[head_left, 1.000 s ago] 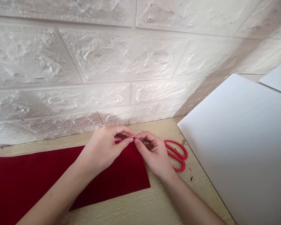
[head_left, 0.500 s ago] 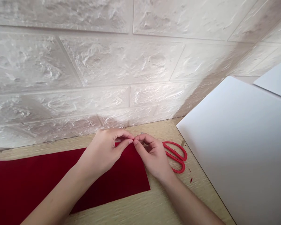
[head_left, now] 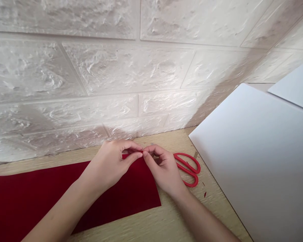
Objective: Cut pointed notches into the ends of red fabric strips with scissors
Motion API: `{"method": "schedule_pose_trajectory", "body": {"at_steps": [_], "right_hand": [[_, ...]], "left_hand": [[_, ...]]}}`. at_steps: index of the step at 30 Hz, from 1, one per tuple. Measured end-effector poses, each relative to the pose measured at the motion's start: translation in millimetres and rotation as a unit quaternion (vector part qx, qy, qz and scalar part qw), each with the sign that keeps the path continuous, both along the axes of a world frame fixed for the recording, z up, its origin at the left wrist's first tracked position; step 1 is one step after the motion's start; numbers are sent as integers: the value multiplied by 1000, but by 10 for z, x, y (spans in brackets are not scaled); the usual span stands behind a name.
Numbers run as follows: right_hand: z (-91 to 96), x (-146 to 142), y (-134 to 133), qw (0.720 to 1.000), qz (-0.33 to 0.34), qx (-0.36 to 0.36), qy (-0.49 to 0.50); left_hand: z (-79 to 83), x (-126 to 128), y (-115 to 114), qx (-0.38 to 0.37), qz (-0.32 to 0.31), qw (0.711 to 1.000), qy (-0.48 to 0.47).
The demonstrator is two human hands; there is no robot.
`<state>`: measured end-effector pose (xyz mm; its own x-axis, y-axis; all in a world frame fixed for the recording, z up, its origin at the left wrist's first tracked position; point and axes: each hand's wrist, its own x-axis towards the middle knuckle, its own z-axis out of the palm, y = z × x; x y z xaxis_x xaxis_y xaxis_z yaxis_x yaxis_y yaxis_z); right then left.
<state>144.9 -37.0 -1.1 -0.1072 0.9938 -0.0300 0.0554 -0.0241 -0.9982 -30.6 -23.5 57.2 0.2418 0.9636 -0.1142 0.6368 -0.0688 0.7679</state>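
The left hand (head_left: 109, 165) and right hand (head_left: 164, 170) sit close together at the far edge of a dark red felt sheet (head_left: 131, 198), and the sheet lies flat on a pale wooden tabletop (head_left: 178, 215), running off the left side of the view. The left hand is clenched in a pinch, with its thumb and curled fingers closed on a small raised fold of the felt's far edge. The right hand is curled too, its thumb tip touching the left thumb tip, but whether it grips the felt or something else I cannot tell. A tiny metal glint (head_left: 152, 144) shows just past the right hand, too small to name.

Compared with the frame half a second earlier, the pinch looks much the same, and the hands have barely changed pose. The whole view has drifted slightly, so the hands, felt and table edge sit a little further left.

To the right of the right hand, just beside it, lie red-handled scissors (head_left: 187, 169), with a few small red scraps (head_left: 205, 194) nearer the right. Further right, a white board (head_left: 255, 168) rests on the tabletop, and a second white sheet (head_left: 294, 85) lies beyond it. An embossed brick-pattern wall panel (head_left: 116, 77) rises along the far side.
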Motion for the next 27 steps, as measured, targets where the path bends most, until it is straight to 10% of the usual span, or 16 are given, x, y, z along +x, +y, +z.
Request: {"method": "schedule_pose_trajectory", "body": {"at_steps": [27], "right_hand": [[33, -13, -4, 1000, -18, 14, -9]], "left_hand": [[-9, 21, 3, 48, -35, 997, 45]]}}
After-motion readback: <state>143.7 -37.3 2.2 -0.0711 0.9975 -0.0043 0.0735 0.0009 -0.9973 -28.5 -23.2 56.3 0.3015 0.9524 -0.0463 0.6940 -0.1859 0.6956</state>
